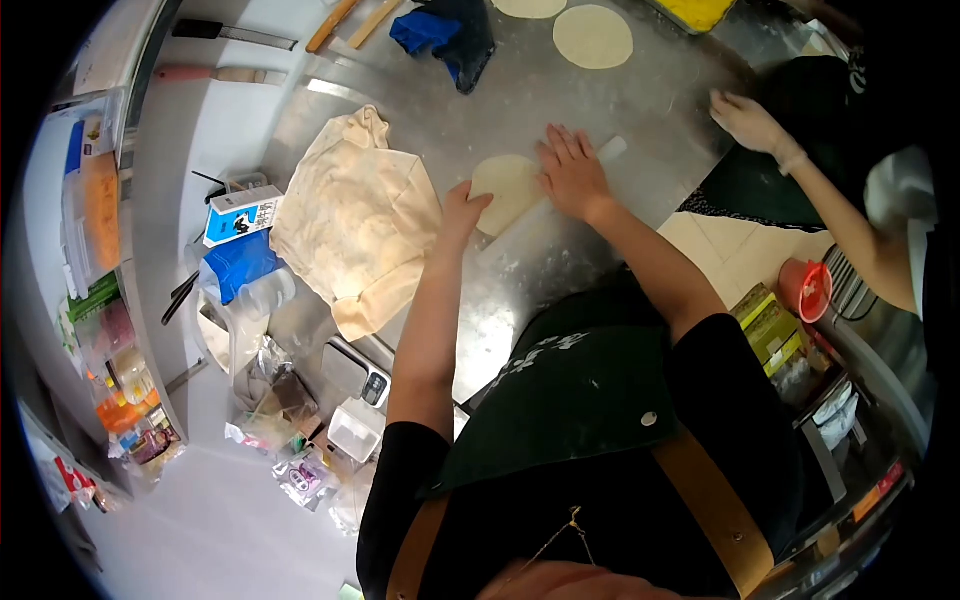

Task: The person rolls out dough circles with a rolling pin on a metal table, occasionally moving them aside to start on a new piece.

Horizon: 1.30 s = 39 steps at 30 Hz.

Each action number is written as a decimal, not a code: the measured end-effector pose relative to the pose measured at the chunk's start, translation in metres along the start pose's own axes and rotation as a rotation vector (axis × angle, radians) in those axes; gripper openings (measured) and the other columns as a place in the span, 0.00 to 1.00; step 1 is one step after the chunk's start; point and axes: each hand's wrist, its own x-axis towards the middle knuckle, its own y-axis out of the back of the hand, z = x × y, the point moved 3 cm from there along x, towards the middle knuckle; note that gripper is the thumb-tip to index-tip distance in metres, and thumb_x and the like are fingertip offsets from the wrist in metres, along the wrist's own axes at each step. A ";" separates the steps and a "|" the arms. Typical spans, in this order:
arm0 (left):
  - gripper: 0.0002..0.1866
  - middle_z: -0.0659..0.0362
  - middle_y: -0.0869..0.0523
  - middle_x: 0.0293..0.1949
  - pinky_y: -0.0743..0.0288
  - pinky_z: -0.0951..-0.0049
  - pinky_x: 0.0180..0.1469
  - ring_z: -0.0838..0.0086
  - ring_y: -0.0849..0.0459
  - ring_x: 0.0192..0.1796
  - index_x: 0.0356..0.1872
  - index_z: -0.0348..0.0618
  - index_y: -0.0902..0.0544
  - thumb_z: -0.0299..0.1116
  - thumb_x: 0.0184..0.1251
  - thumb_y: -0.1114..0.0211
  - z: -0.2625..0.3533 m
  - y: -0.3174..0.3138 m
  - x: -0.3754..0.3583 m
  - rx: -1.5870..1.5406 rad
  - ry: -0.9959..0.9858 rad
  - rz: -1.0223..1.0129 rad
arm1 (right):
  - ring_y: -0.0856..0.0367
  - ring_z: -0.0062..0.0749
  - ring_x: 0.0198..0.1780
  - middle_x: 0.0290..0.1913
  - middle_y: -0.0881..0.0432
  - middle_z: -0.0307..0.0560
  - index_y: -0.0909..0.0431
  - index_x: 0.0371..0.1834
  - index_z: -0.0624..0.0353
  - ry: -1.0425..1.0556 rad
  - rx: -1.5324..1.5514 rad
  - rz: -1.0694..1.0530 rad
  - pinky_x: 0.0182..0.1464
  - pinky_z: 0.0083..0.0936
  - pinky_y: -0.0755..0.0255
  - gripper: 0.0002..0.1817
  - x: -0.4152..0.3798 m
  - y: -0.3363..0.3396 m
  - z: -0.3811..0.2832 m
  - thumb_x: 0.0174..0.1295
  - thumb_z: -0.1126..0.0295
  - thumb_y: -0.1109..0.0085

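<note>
On the metal worktop, a pale flat round of dough (508, 188) lies between my two hands. My left hand (463, 212) pinches its left edge, thumb on top. A white rolling pin (613, 150) runs slantwise along the dough's right side. My right hand (575, 178) lies over the pin with fingers stretched out and the palm down; part of the pin is hidden beneath it. To the left of my left hand, a crumpled cream cloth (355, 215) covers something I cannot see.
Two more dough rounds (593, 37) lie at the far side, near a dark blue cloth (450, 40). At left stand a milk carton (242, 215) and a kitchen scale (357, 374). A co-worker's gloved hand (750, 125) reaches in from the right. A red bucket (803, 290) sits on the floor.
</note>
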 end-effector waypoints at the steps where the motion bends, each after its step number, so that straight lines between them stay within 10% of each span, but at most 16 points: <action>1: 0.17 0.52 0.13 0.36 0.24 0.70 0.42 0.70 0.16 0.38 0.44 0.31 0.17 0.29 0.54 0.33 -0.004 0.001 -0.001 -0.040 0.020 -0.015 | 0.45 0.46 0.73 0.69 0.38 0.56 0.33 0.63 0.60 -0.007 -0.018 -0.012 0.74 0.47 0.57 0.28 -0.007 -0.002 -0.002 0.64 0.54 0.49; 12: 0.16 0.55 0.13 0.36 0.23 0.72 0.39 0.72 0.16 0.37 0.42 0.31 0.16 0.27 0.52 0.29 0.008 0.005 0.015 -0.099 0.077 -0.156 | 0.43 0.50 0.72 0.71 0.40 0.58 0.37 0.68 0.60 0.086 0.026 0.011 0.72 0.52 0.53 0.37 -0.028 0.007 0.005 0.57 0.53 0.41; 21: 0.17 0.57 0.13 0.36 0.24 0.75 0.33 0.73 0.15 0.35 0.45 0.34 0.17 0.32 0.56 0.29 -0.029 -0.005 -0.015 -0.261 0.166 -0.067 | 0.27 0.44 0.53 0.44 0.24 0.48 0.25 0.35 0.56 0.395 0.023 0.002 0.64 0.42 0.37 0.13 -0.100 0.034 0.029 0.48 0.66 0.37; 28: 0.15 0.55 0.13 0.39 0.22 0.74 0.37 0.71 0.15 0.37 0.47 0.34 0.18 0.31 0.61 0.32 -0.042 -0.019 -0.018 -0.399 0.147 0.001 | 0.24 0.44 0.45 0.41 0.25 0.46 0.25 0.39 0.56 0.126 0.198 -0.034 0.47 0.36 0.30 0.14 -0.150 0.075 0.047 0.49 0.68 0.36; 35: 0.15 0.54 0.14 0.40 0.23 0.72 0.43 0.71 0.15 0.40 0.47 0.31 0.18 0.29 0.61 0.34 -0.033 -0.033 -0.015 -0.396 0.054 0.124 | 0.20 0.61 0.34 0.30 0.19 0.64 0.29 0.46 0.64 -0.450 0.458 0.071 0.35 0.48 0.28 0.22 -0.147 0.040 0.096 0.67 0.53 0.46; 39: 0.15 0.54 0.14 0.40 0.24 0.71 0.43 0.71 0.16 0.40 0.47 0.31 0.18 0.29 0.61 0.35 0.005 -0.050 -0.020 -0.325 0.035 0.211 | 0.20 0.45 0.22 0.22 0.21 0.55 0.29 0.44 0.65 -0.764 0.751 0.025 0.28 0.38 0.28 0.23 -0.118 0.035 0.103 0.68 0.51 0.48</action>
